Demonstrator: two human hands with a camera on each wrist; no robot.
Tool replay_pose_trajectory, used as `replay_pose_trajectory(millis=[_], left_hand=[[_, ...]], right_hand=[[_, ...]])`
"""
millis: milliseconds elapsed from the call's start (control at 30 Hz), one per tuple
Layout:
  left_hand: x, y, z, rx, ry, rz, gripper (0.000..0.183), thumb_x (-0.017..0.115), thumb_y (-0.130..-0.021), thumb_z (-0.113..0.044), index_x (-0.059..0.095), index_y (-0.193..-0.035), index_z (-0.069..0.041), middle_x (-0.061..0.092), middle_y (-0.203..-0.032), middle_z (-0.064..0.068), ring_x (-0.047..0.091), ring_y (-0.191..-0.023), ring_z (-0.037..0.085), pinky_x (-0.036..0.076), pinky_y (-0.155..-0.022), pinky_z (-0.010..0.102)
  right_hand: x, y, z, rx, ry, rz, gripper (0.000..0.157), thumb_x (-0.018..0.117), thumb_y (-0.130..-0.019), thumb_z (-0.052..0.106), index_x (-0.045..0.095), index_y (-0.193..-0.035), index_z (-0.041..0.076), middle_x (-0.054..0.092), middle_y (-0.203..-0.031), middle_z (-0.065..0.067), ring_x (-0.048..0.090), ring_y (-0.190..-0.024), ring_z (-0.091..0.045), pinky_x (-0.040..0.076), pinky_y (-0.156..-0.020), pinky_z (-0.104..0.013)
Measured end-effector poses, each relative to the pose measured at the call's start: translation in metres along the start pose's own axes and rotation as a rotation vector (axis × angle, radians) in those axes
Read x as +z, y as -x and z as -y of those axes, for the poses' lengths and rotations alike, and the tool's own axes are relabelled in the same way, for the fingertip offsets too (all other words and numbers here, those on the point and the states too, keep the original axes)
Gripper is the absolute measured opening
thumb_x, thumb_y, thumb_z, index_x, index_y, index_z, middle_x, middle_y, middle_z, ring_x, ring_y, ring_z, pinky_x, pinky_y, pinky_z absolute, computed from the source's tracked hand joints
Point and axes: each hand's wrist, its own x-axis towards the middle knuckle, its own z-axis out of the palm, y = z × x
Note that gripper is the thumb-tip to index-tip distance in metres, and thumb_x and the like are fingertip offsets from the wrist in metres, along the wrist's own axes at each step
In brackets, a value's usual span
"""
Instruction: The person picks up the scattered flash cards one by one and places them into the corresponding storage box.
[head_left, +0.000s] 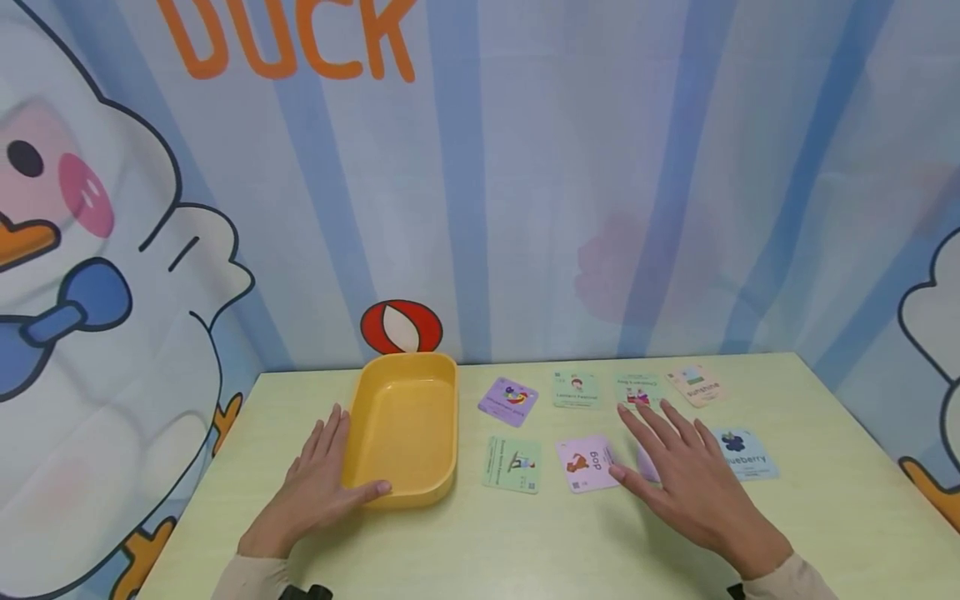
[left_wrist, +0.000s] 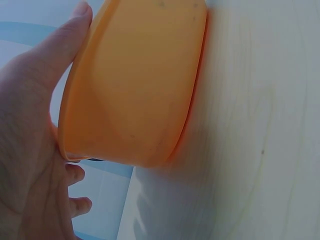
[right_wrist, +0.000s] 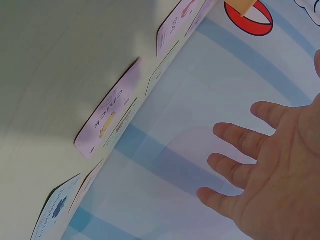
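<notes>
Tray: touches inner side of left hand, fingers straight, unclenched!
Cards: beneath and around right hand, which hovers released, fingers splayed!

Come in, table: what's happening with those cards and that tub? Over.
Left grip touching yellow tub. Right grip above cards, holding nothing. Visible cards all outside tub. Right grip partly hides chick card in head view.
</notes>
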Motion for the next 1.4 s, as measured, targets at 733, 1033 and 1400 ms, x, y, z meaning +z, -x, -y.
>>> replay_pose_trajectory(millis=[733, 1033, 1400], left_hand=[[-0.003, 0.001, -0.002, -0.003, 0.024, 0.024, 0.131, 0.06, -0.079, -0.083, -0.002, -0.162, -0.003, -0.006, -0.17, 0.017, 0.0, -0.152, 0.051, 0.014, -0.113, 0.078], [-0.003, 0.002, -0.002, 0.005, 0.026, 0.025, 0.13, 0.06, -0.08, -0.082, -0.002, -0.162, -0.002, -0.004, -0.17, 0.02, 0.0, -0.152, 0.051, 0.014, -0.114, 0.077], [-0.002, 0.001, -0.001, -0.005, 0.028, 0.039, 0.131, 0.06, -0.079, -0.082, -0.004, -0.162, -0.004, -0.005, -0.17, 0.019, 0.001, -0.152, 0.052, 0.015, -0.112, 0.079]], right_hand=[[0.001, 0.001, -0.013, 0.013, 0.008, 0.031, 0.076, 0.049, -0.098, 0.065, 0.037, -0.159, 0.021, 0.037, -0.162, -0.012, 0.029, -0.148, -0.044, 0.027, -0.11, -0.072], [0.004, 0.001, -0.019, 0.03, 0.02, 0.056, 0.08, 0.048, -0.097, 0.068, 0.036, -0.159, 0.019, 0.04, -0.16, -0.013, 0.031, -0.147, -0.045, 0.029, -0.11, -0.073], [0.007, 0.003, -0.033, 0.069, -0.022, 0.086, 0.085, 0.045, -0.096, 0.072, 0.035, -0.159, 0.015, 0.042, -0.158, -0.015, 0.033, -0.146, -0.045, 0.029, -0.108, -0.075]])
